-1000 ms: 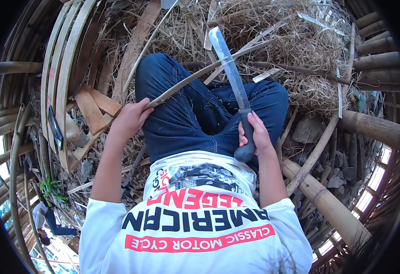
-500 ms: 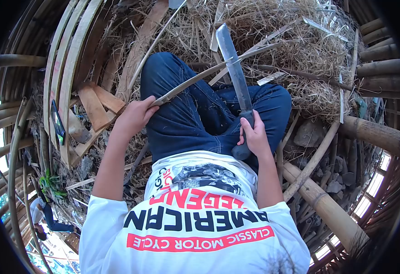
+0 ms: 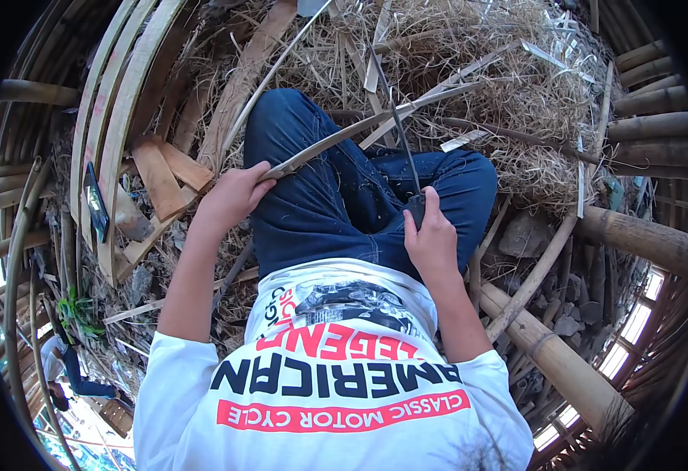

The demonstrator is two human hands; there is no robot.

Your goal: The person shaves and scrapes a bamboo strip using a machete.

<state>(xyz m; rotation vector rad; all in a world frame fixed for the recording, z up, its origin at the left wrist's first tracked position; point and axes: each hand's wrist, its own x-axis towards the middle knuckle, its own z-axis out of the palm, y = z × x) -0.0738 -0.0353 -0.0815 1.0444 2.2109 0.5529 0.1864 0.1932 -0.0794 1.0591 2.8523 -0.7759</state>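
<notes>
Ahead, curly shavings heap; my left grip clasps a flat strip, my right grip a knife handle.

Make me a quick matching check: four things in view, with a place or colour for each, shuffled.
1. strip
2. knife
3. phone
4. plant

A. green, toward the picture's lower left
B. gripped by its handle in the right hand
C. by the pale slats
D. one end held in the left hand

Pairs: 1-D, 2-B, 3-C, 4-A.
</notes>
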